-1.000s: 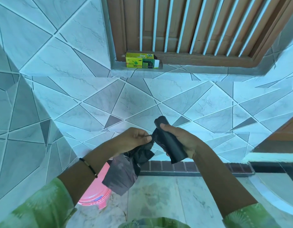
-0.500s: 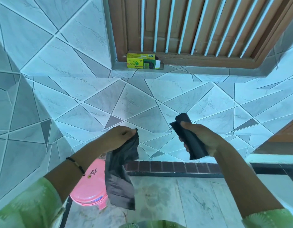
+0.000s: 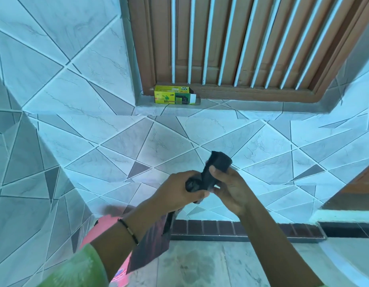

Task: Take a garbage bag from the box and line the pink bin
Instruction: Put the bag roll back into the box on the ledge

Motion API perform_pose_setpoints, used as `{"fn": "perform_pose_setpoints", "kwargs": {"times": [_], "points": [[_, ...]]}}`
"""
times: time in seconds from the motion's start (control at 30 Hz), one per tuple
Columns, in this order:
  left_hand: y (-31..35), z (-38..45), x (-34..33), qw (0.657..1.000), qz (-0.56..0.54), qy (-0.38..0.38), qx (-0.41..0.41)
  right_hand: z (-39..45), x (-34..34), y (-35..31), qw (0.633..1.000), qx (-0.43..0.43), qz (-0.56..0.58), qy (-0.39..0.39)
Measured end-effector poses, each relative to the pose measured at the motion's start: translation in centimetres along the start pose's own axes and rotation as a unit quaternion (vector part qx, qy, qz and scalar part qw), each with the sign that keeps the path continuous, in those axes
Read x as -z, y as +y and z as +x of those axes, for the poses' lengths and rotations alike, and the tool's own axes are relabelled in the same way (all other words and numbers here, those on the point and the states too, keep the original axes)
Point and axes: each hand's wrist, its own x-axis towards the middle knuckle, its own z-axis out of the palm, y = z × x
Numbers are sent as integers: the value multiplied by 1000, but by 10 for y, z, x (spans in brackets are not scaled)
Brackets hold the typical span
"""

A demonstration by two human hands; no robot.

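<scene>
Two hands meet | right hand (image 3: pixel 231 189) grips roll (image 3: pixel 217 164) | left hand (image 3: pixel 179 193) pinches loose bag (image 3: pixel 152 245) | risk: thin film tearing or snagging before reaching bin (image 3: pixel 104 224)

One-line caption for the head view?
Both hands, left hand and right hand, hold a black garbage-bag roll above the pink bin.

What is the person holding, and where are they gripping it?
The right hand grips the roll of black garbage bags around its middle; the left hand pinches a loose bag by its top.
</scene>
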Motion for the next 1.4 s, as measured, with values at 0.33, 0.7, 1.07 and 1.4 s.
{"fn": "perform_pose_setpoints", "kwargs": {"times": [0.33,0.7,1.07,1.4], "points": [[16,51,30,980,169,103,17,28,39,-37,993,96,-56,37],[-24,160,130,922,253,275,101,114,39,-68,981,165,41,94],[-55,270,199,934,307,97,157,167,21,-85,976,178,57,115],[-60,248,188,945,259,192,55,162,2,-80,961,231,81,132]]}}
